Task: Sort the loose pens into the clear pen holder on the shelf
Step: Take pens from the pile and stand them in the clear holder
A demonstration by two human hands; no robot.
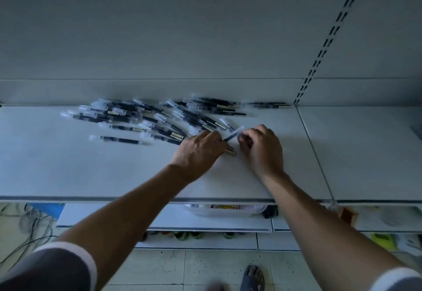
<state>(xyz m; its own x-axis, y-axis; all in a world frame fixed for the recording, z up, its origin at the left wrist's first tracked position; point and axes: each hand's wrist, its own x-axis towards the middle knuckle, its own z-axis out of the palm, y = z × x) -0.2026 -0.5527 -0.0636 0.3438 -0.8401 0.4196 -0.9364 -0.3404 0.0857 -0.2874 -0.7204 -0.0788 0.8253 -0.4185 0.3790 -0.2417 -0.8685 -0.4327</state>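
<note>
My sleeves (45, 268) sat closest, dark with white cuffs, both arms stretched over the shelf (91, 172). The pen (234, 134) I was on lay between my hands at the near right edge of the loose pile (159, 117). Its long axis ran diagonally, clear cap pointing away and right, dark end toward my left. My right hand (262, 149) had its fingers curled, pinching the cap end. My left hand (201, 149) was curled knuckles-up over a bunch (230, 152), tan ends poking out. Pretty sure I was mid-gathering. The clear holder wasn't in view, so next I'd need to square up the bunch and find it.
</note>
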